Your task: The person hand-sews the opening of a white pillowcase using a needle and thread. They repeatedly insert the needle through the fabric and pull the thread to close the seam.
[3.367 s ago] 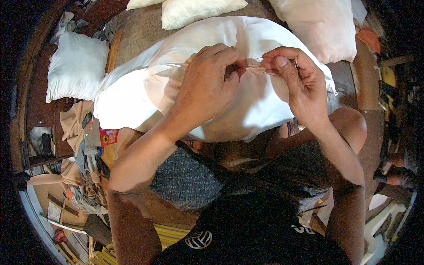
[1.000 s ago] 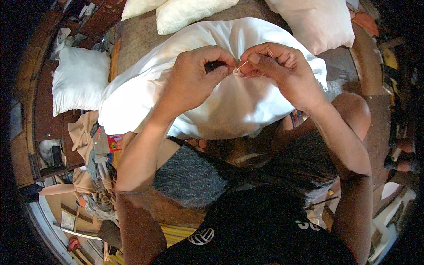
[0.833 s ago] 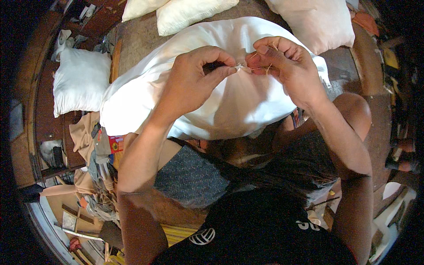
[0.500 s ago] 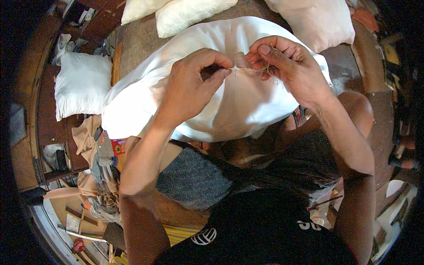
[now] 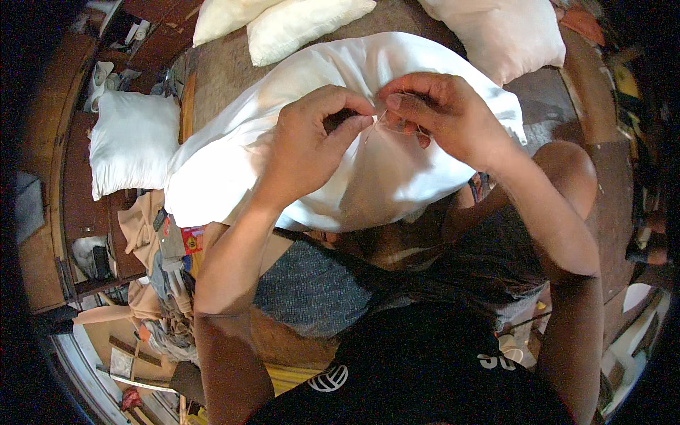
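Big white pillow (image 5: 382, 191) lies in front of the person's lap, near edge bulging twd the dark shorts (image 5: 312, 290), far edge arched away over the brown board (image 5: 227, 74). Board shows as a strip betw. it & the cream pillow (image 5: 312, 30) up top. Sides are tighter: small white pillow (image 5: 134, 145) sits right by the L end, pinkish pillow (image 5: 503, 39) close past the far R edge, R knee (image 5: 570, 170) near the R end. Long axis runs approx. L–R, L end nearer the person, R end a bit farther off. Both hands meet abt mid-length, elbows bent & out, forearms angled in. L hand (image 5: 308, 145) is palm-down, thumb & index pinched tight on a bit of the pillow's cloth. R hand (image 5: 460, 117) is curled just beside it, fingertips close tog. on fine thread (image 5: 418, 131), which loops under the fingers.
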Action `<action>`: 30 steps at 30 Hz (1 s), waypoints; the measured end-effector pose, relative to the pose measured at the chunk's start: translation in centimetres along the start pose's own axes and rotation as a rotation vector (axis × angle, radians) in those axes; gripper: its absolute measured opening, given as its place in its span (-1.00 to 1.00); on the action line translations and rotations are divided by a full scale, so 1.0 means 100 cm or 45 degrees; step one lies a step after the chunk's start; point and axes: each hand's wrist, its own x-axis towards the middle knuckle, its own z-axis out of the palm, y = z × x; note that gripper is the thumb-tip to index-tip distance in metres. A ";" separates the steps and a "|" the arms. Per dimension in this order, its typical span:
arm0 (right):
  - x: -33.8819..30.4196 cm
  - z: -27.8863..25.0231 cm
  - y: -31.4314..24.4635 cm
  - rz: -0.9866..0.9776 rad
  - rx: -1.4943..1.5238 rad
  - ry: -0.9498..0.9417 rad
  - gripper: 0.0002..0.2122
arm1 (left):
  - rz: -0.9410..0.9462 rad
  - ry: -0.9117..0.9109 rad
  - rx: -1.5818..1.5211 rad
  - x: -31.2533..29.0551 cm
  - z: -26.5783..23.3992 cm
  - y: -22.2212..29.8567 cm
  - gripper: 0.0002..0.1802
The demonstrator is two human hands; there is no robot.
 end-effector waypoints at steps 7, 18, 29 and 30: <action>-0.014 0.000 -0.013 -1.127 -1.332 0.405 -0.71 | -0.095 -0.029 0.020 0.006 -0.004 -0.003 -0.88; -0.013 0.028 0.006 -1.288 -1.142 0.233 -0.69 | -0.085 0.029 -0.065 0.008 -0.001 -0.008 -0.87; -0.097 0.096 -0.030 0.275 0.872 -0.799 -0.82 | -0.203 0.093 -0.051 0.010 0.009 -0.007 -0.85; -0.096 0.093 -0.030 0.319 0.925 -0.848 -0.82 | -0.203 0.078 -0.058 0.009 0.009 -0.004 -0.85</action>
